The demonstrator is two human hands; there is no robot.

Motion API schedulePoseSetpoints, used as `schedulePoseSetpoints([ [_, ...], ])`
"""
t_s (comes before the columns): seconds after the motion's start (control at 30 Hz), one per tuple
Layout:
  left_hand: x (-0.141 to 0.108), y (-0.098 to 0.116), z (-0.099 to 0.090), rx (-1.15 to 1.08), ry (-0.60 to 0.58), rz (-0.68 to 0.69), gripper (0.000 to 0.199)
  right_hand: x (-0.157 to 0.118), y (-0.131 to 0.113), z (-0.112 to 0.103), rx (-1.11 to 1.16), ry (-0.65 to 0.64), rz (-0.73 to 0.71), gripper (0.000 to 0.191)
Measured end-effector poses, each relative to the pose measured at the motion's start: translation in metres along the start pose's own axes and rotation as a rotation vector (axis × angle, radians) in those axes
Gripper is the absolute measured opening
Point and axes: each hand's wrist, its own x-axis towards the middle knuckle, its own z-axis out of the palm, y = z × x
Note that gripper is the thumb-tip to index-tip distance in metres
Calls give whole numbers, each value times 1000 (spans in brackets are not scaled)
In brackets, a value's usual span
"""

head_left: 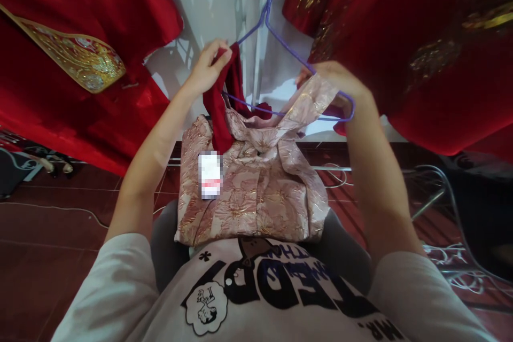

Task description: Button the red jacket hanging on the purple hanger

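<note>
**stitchfan:** ok so what's actually going on here? All I'm seeing is fabric.

**hangerguy:** Looking down from the person's head. The thin purple wire hanger (pixel 276 37) is the thing to orient by. A pink-and-gold floral brocade garment (pixel 256 187) droops below it, with its lower part bunched on the person's lap, right against the white printed t-shirt (pixel 256 299).

**stitchfan:** and the hands?

**hangerguy:** The left hand (pixel 208 67) is up at the hanger's left arm, grip pinched shut on a dark red velvet strip of cloth (pixel 220 112) that runs down from there over the brocade. The right hand (pixel 336 83) is at the hanger's right end, fingers closed around the brocade's shoulder where it meets the wire. Can't tell if the wire itself is inside that grip or just the cloth.

**stitchfan:** is the garment actually on the hanger?

**hangerguy:** Partly. The right shoulder is up at the wire, and the neckline sags under the hanger's bottom bar. The left side hangs lower, beneath the red strip.

**stitchfan:** what's the white thing?

**hangerguy:** A small white tag (pixel 210 173) on the brocade, below the hanger's left arm. The print is blurred, can't read it.

**stitchfan:** surroundings?

**hangerguy:** Big red garments with gold embroidery (pixel 80 64) hang left of the hanger, and more red satin (pixel 441 53) to its right. A white wall (pixel 212 0) is behind it. Dark red tiled floor (pixel 52 256) is down below.
</note>
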Motion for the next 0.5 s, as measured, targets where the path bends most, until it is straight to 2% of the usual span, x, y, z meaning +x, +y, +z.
schedulePoseSetpoints([
  [0.07, 3, -4, -10, -21, -124, -29, 51, 3, -8, 19, 123, -249, 25, 26],
  [0.1, 4, -3, -13, -33, -149, -46, 50, 4, -12, 30, 185, -357, -1, 21],
  [0.2, 3, 1, -19, -72, -152, -104, 47, 13, -18, 63, 270, -515, -64, 25],
  [0.33, -1, 1, -22, -176, -120, -191, 44, 29, -14, 93, 139, -536, -59, 22],
  [0.43, -4, -1, -21, -215, -113, -226, 43, 36, -9, 95, 30, -489, -51, 31],
  [0.5, -4, -1, -20, -196, -128, -235, 43, 35, -7, 90, -61, -397, -101, 41],
])
